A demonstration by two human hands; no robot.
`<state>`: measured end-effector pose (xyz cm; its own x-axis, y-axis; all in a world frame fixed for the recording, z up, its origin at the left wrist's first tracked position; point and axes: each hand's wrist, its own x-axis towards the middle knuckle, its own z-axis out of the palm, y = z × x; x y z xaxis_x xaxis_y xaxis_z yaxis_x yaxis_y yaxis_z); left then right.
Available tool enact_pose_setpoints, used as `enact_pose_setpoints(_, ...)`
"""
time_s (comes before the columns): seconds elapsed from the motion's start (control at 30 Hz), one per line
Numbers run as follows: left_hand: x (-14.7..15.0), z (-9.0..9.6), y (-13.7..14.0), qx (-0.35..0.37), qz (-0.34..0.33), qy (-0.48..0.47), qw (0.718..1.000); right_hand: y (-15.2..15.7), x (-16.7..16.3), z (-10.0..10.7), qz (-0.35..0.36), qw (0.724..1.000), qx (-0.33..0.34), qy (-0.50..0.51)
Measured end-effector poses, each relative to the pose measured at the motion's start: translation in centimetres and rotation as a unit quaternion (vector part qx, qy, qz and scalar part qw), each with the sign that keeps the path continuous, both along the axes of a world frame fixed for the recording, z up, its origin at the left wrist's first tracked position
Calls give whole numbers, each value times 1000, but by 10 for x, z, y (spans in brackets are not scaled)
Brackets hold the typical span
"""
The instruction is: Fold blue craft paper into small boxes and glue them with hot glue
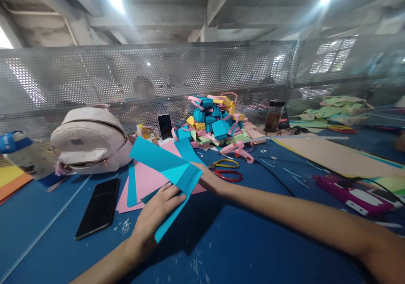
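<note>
Left hand (158,210) fingers pinch the folded cyan paper strip (167,170) above the blue worktop (221,250), right hand (207,178) grips its far edge; uneven pull could skew the crease or tear it.

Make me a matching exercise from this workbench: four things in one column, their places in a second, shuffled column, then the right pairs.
Things:
1. phone
2. scissors
3. backpack
4. blue paper

Places:
A. against the mesh wall at the far left
B. lying flat, screen up, left of the pink sheets
C. held up in both the left hand and the right hand
D. on the table just beyond the right hand, before the glue gun

Pairs: 1-B, 2-D, 3-A, 4-C
</note>
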<state>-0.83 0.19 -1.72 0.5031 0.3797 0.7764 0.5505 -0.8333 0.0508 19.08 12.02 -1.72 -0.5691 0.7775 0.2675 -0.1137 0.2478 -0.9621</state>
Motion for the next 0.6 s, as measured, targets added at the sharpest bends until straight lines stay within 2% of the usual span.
enact_pose_setpoints(0.13,-8,5,13,21,11,100,995,-3,24,2,4,999,-40,27)
enact_pose_setpoints(0.23,-7,13,22,74,26,189,979,-12,41,9,60,993,-83,51)
enact_pose_setpoints(0.3,-4,17,25,116,50,226,966,-17,45,10,90,991,-96,31)
enact_pose_setpoints(0.43,3,20,22,178,59,295,937,-20,38,-1,48,997,-46,-44)
enact_pose_setpoints(0.6,3,29,12,202,83,324,921,-20,27,-15,-3,998,40,-40)
